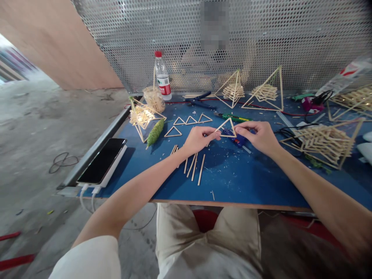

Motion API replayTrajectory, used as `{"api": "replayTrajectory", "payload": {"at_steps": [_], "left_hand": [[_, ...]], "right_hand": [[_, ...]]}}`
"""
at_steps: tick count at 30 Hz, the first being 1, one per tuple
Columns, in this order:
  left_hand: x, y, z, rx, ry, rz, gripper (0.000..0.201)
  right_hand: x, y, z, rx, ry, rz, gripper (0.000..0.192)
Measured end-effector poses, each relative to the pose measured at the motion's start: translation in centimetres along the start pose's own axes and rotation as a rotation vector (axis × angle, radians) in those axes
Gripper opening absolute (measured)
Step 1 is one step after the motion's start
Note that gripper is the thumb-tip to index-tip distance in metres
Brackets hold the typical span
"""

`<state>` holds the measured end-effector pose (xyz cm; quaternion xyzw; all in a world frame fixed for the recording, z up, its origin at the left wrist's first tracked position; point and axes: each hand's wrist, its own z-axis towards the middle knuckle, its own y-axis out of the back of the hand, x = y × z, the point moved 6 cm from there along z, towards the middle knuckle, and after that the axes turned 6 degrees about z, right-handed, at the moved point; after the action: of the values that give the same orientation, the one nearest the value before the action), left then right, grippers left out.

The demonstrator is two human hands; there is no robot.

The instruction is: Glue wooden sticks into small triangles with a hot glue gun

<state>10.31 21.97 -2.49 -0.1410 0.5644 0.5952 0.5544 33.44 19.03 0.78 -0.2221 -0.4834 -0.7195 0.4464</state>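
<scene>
Above the middle of the blue table, my left hand (202, 138) pinches the left corner of a small triangle of thin wooden sticks (228, 136). The fingertips of my right hand (257, 134) close on its right side. Below and partly behind the triangle lies a blue object (238, 140), whose kind I cannot make out. Several similar stick triangles (173, 136) lie flat left of my hands. Loose wooden sticks (201, 170) are spread on the table near my left forearm. A green utility knife (234, 117) rests just beyond the held triangle.
At the back stand a water bottle (163, 79), a jar (154, 100), dark-handled pliers (202, 102) and stick pyramids (263, 93). A larger stick structure (328, 143) is at right. A phone (103, 161) lies at the left edge near a green cone (155, 132). Behind rises a perforated panel (174, 31).
</scene>
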Motion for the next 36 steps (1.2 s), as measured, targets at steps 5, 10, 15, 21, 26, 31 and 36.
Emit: {"api": "replayTrajectory", "payload": {"at_steps": [5,10,15,21,26,31,36], "left_hand": [[0.4,-0.1,0.0,0.005,0.007,-0.021,0.039],[0.4,-0.3,-0.1,0.006,0.027,-0.058,0.038],[0.5,-0.4,-0.1,0.016,0.064,-0.103,0.037],[0.7,-0.5,0.0,-0.002,0.064,-0.12,0.038],[1.0,-0.2,0.2,-0.081,0.045,-0.1,0.039],[1.2,0.0,0.2,-0.114,0.024,-0.075,0.041],[1.2,0.0,0.2,-0.119,0.024,-0.079,0.037]], "right_hand": [[0.0,0.3,0.2,0.016,0.006,-0.03,0.011],[-0.5,0.2,0.2,0.02,0.014,-0.06,0.012],[-1.0,0.1,0.2,0.015,0.019,-0.077,0.014],[-1.0,0.1,0.2,0.003,0.027,-0.082,0.015],[-0.3,0.5,0.1,0.01,0.145,-0.139,0.019],[-0.2,0.4,0.2,0.052,0.176,-0.169,0.02],[-0.7,0.4,0.2,0.03,0.184,-0.191,0.023]]}}
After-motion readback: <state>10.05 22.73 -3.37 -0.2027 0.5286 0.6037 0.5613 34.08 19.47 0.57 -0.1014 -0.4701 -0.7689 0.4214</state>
